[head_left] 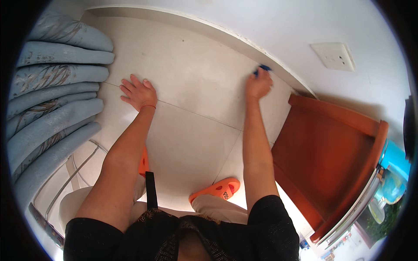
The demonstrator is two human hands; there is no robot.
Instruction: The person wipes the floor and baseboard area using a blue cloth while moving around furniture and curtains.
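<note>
My left hand (140,92) rests on the pale floor tiles (191,126) with its fingers spread, and a thin red band circles the wrist. Farther off to the right, my right hand (260,85) is closed around a dark blue cloth (264,68), close to the foot of the wall. Only a small part of the cloth shows beyond the fingers, and the hand is slightly blurred. Grey smudges (196,89) mark the floor between the two hands.
Blue-grey patterned curtain-like folds (65,56) line the left side, above a metal-tube frame (72,174). A brown wooden cabinet (326,161) stands at the right. A wall socket (334,56) is above the skirting (209,32). My orange clogs (215,190) are on the floor.
</note>
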